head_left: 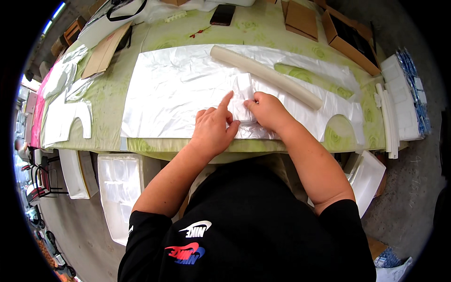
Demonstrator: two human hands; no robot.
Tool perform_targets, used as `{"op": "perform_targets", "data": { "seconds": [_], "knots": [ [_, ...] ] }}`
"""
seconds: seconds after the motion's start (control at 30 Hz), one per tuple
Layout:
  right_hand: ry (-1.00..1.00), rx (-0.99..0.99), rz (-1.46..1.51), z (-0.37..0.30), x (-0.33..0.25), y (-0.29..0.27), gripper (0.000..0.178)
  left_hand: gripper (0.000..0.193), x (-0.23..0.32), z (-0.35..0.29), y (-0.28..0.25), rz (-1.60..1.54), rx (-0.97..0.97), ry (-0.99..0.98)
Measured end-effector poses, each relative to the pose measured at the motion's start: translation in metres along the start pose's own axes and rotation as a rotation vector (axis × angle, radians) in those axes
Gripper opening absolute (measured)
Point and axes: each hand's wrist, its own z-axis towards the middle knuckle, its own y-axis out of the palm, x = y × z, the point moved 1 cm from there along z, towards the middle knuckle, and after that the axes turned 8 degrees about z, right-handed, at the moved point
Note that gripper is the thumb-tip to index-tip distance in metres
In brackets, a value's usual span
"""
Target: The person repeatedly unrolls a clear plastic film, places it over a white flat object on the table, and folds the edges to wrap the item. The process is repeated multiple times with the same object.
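Both hands rest mid-bench on a small folded plastic piece (243, 101) atop the clear sheet (174, 89): left hand (213, 129) pressing, forefinger out, right hand (267, 110) pinching its edge, near a white roll (265, 76).

From my remote view, the right hand (266, 111) hides its own fingers and part of the folded white piece (243, 96). The dark phone (222, 14) is cut off at the top edge; the blue packets (416, 89), possibly wrapped goods, blur at the rim.
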Motion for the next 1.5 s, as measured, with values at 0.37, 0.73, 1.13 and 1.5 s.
{"op": "perform_targets", "data": {
  "seconds": [0.37,0.73,1.13,1.5],
  "knots": [
    [-0.063,0.132,0.032,-0.005,0.012,0.007,0.046,0.099,-0.002,0.030,0.009,0.345,-0.141,0.261],
    [-0.025,-0.145,0.550,-0.132,0.052,0.019,0.042,0.083,0.009,-0.039,-0.002,0.353,-0.200,0.439],
    [-0.926,0.214,-0.402,-0.113,0.063,0.016,0.056,0.073,0.007,-0.040,0.004,0.262,-0.122,0.416],
    [-0.847,0.163,-0.422,-0.085,0.062,0.008,0.059,0.063,0.007,-0.040,0.003,0.216,-0.105,0.375]
  ]
}}
